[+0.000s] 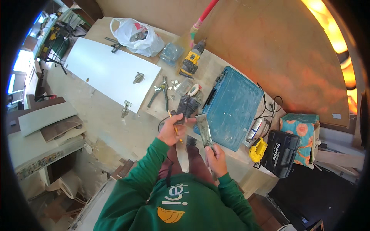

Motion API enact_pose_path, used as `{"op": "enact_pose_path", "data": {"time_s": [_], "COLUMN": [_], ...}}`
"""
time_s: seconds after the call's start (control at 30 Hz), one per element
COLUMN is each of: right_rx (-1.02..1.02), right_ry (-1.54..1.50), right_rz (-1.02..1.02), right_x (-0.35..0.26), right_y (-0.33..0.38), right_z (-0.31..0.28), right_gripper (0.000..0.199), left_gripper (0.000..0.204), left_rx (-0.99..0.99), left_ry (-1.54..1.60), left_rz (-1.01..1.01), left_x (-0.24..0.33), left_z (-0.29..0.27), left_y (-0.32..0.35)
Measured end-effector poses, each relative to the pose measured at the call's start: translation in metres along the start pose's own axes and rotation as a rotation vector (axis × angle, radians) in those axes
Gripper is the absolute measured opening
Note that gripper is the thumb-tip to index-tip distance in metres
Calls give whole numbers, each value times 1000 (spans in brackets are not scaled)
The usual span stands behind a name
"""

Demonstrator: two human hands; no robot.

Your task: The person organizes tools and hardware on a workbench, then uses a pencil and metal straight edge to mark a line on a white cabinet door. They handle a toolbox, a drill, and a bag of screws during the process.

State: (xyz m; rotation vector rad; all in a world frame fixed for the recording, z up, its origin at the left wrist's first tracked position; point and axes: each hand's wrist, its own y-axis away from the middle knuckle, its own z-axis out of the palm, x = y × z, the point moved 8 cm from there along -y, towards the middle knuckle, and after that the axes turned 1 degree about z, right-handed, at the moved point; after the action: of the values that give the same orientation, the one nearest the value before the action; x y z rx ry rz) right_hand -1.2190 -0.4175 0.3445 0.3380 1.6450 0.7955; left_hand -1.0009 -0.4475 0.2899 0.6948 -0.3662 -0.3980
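Presently, mid-frame, left hand point(169, 129) pinches a pencil point(176, 130), right hand point(217, 160) a metal strip point(204, 131); seemingly a holding step, next needing steadiness.

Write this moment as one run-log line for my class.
left hand: holds pencil | right hand: holds flat bar | case: shut, on bench | drill: on bench

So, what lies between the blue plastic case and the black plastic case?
The head view shows a white cylindrical tube, a yellow plastic tool and a black cable there.
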Motion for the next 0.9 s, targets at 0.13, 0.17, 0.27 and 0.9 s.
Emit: {"op": "enact_pose_path", "data": {"time_s": [0.13, 0.17, 0.27, 0.9], "right_rx": [-27, -29, -78, -231], "right_ry": [236, 305, 341, 275], "right_rz": [-315, -394, -447, -533], "right_x": [-33, -51, -76, -76], "right_y": [13, 20, 40, 45], "right_z": [-24, -29, -43, -75], "right_gripper": [24, 23, 22, 31], "left_gripper": [33, 32, 36, 33], "left_rx": [-208, -289, -295, -263], "left_ry": [35, 15, -179, -115], "left_rz": [111, 147, 198, 598], "left_x": [-9, -9, -12, -9], "left_z": [67, 83, 105, 152], "left_y": [60, 73, 104, 162]}}
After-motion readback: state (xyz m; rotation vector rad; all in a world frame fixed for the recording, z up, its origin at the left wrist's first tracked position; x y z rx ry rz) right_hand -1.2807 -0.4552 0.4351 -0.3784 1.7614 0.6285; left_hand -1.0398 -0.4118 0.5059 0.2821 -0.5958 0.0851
